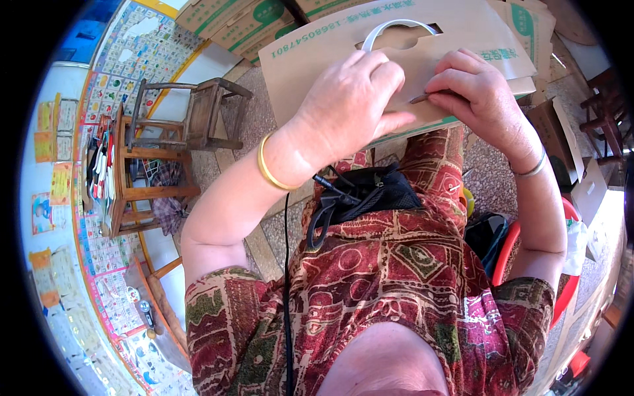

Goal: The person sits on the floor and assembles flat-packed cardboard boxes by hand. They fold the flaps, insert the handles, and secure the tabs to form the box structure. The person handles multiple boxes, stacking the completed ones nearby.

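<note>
A tan cardboard box (pixel 310 59) with green print lies flat in front of me, over my knees. A white plastic carry handle (pixel 389 24) arches across the cut-out slot in its panel. My left hand (pixel 356 99) rests over the panel beside the handle's left end, its fingers curled in and its thumb stretched toward the right. What those fingers hold, if anything, is hidden. My right hand (pixel 477 99) pinches a small, thin, dark brown pointed piece (pixel 419 99) between thumb and fingers, just above the panel; its kind is unclear.
More flattened cartons (pixel 231 26) lie beyond the box. To the left stand a wooden chair (pixel 205 115) and a wooden rack (pixel 155 191) along a poster-covered wall. A black pouch (pixel 370 191) sits at my waist. A red-rimmed container (pixel 505 254) and an open carton (pixel 558 138) stand at right.
</note>
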Available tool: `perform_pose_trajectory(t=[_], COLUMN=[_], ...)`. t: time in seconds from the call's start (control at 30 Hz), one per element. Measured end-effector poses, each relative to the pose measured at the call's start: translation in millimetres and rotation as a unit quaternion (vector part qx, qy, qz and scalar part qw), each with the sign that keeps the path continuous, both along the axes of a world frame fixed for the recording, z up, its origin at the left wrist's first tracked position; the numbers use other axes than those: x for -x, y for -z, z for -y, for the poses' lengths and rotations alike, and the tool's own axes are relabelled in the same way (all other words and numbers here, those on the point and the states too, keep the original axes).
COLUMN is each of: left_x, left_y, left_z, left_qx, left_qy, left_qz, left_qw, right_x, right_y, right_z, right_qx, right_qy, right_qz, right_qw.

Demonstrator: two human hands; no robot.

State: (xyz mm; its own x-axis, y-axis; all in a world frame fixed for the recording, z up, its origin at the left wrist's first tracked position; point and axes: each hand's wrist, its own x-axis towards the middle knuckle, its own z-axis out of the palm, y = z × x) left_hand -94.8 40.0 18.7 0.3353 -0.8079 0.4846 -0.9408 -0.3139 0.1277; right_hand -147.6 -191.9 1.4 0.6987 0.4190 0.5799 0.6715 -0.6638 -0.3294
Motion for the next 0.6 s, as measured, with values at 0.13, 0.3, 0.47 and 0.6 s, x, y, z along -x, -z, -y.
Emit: perform_pose_trajectory(t=[0.13,0.3,0.47,0.6], left_x=[18,24,14,10], left_y=[5,18,34,32], left_z=[-12,-13,-16,-16], left_qx=[-0.011,0.015,0.045,0.049], left_qy=[0.005,0.019,0.051,0.050], left_qz=[0.008,0.030,0.075,0.084], left_qw=[1.000,0.999,0.995,0.994], right_x=[-2,-2,-5,-15], right_y=[-2,-1,-3,4], right_z=[-2,-9,-16,-13], right_qx=[0.019,0.036,0.089,0.069], right_qy=[-0.023,-0.029,-0.019,-0.032], right_qz=[-0.012,-0.030,-0.029,-0.011], right_qw=[0.999,0.998,0.995,0.997])
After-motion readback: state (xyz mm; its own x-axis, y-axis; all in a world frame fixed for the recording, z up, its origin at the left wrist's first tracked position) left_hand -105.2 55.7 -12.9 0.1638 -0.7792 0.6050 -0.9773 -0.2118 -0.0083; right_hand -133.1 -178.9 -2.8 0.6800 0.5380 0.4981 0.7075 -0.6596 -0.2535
